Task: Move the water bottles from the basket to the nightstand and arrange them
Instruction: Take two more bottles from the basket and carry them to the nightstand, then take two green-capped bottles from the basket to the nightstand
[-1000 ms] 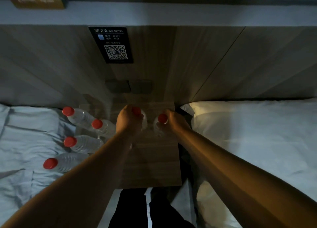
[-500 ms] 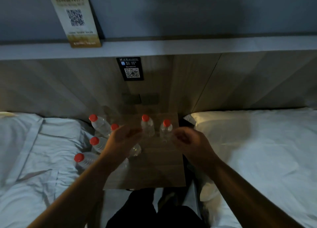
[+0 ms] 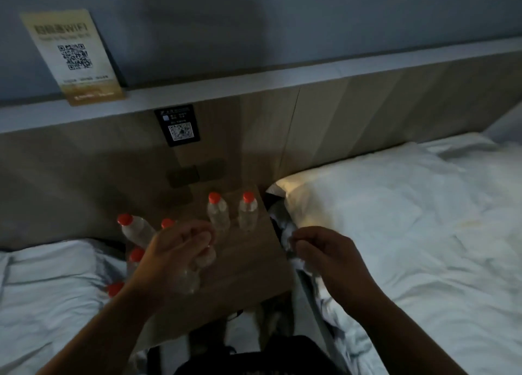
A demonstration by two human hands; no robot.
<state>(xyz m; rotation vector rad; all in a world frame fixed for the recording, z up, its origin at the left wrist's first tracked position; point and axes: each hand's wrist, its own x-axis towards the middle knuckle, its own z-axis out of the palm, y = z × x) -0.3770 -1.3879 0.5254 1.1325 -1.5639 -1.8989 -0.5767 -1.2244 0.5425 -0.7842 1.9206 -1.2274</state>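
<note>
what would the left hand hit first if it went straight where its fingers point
Probably the left upright bottle on the nightstand, just past the fingers of the left hand; depth is unclear.

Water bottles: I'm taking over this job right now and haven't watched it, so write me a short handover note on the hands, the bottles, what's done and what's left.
Left hand: grip loose, fingers half curled, seems to hold nothing, in front of the lying bottles.
Right hand: grip loose, empty, over the gap by the right bed.
Done: two bottles stand upright side by side at the back of the nightstand.
Left: four lying bottles at the nightstand's left edge, by the left bed, probably need standing up in line. No basket is in view.
</note>
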